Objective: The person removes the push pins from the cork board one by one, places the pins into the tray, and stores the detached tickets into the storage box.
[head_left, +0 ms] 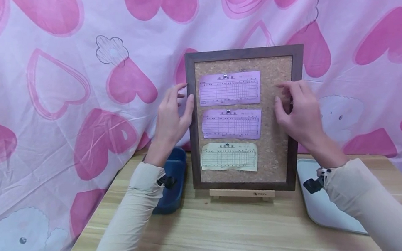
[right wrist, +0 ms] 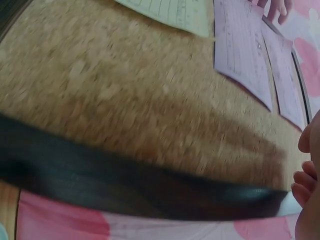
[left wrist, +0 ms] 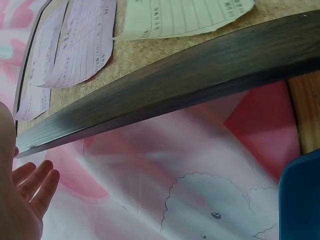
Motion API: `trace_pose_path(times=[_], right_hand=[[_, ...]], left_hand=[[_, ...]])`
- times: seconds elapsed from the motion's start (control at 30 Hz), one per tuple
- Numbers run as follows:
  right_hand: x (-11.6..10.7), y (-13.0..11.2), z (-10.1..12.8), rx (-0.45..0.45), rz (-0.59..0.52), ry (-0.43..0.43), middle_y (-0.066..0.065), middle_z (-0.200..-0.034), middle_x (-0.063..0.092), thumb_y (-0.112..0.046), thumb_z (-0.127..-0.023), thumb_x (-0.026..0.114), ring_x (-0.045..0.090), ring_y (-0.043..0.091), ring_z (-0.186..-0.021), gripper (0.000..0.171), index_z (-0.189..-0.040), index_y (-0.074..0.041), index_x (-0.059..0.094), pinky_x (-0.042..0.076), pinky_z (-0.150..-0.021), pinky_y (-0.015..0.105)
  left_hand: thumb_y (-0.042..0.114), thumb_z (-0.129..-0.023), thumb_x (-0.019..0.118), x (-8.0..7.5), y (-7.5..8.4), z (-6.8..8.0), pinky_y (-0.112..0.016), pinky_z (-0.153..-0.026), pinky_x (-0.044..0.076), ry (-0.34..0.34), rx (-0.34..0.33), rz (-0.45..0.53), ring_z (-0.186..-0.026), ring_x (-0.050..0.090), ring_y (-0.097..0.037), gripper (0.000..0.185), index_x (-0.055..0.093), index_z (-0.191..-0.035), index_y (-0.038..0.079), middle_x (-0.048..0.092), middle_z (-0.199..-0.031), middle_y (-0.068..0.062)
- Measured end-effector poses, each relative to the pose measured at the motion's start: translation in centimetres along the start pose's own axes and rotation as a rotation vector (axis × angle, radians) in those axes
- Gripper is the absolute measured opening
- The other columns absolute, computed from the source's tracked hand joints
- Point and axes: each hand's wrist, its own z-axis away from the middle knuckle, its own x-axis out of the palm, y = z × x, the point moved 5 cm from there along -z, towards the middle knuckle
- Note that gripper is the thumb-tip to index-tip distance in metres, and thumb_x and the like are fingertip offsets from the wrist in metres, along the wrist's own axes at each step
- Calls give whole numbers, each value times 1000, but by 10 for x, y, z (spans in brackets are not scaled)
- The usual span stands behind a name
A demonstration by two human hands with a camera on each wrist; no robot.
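A cork board (head_left: 277, 133) in a dark wooden frame (head_left: 241, 53) stands upright on a small wooden easel (head_left: 241, 194). Three slips are pinned to it one above the other: two purple slips (head_left: 229, 89) (head_left: 231, 123) and a pale yellow slip (head_left: 229, 157) at the bottom. My left hand (head_left: 185, 93) is at the frame's left edge with straight, relaxed fingers (left wrist: 35, 185) and holds nothing. My right hand (head_left: 279, 93) hovers over the cork beside the right edge of the frame (right wrist: 125, 185). Its fingers (right wrist: 305, 182) are loosely curled, with nothing visible between them.
A blue container (head_left: 176, 166) sits on the wooden table (head_left: 219, 240) behind my left forearm. At the right, under my right forearm, lies a white tray (head_left: 320, 207). A pink heart-patterned cloth (head_left: 50, 98) hangs close behind the board.
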Motion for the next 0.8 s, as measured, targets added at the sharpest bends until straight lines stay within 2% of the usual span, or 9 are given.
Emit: trace_pose_path(times=[0.1, 0.3, 0.47, 0.67, 0.8], right_hand=[[5, -7, -3, -24, -7, 3, 20, -104, 62, -9, -101, 68, 60, 33, -94, 33, -132, 1, 68, 42, -78, 33], [15, -19, -10, -44, -66, -3, 20, -107, 63, -6, -100, 68, 64, 33, -98, 30, -128, 3, 68, 48, -83, 37], [24, -27, -15, -61, -115, -16, 20, -108, 63, -3, -100, 67, 66, 30, -97, 27, -126, 4, 67, 52, -85, 35], [41, -33, -21, -78, -132, -41, 18, -107, 63, -2, -100, 65, 64, 26, -92, 25, -124, 4, 67, 48, -78, 27], [49, -36, -26, -71, -122, -46, 16, -104, 62, -3, -100, 67, 61, 25, -89, 23, -122, 3, 68, 45, -76, 23]], left_hand=[[31, -109, 63, 0, -1, -3, -40, -97, 64, -2, -8, 30, -111, 74, -26, 45, 60, -146, 7, 67, -138, -15], [29, -108, 64, 8, -3, -7, -36, -95, 65, -10, -39, 88, -109, 76, -23, 42, 62, -145, 9, 65, -139, -13], [33, -109, 63, 14, 0, -10, -33, -94, 65, -14, -87, 149, -109, 75, -23, 40, 66, -143, 14, 65, -140, -12], [35, -108, 64, 16, 3, -13, -35, -96, 65, -23, -161, 197, -112, 74, -25, 38, 67, -143, 19, 62, -140, -11], [33, -108, 66, 18, 3, -14, -36, -95, 65, -22, -174, 205, -114, 73, -26, 35, 69, -139, 18, 59, -142, -11]])
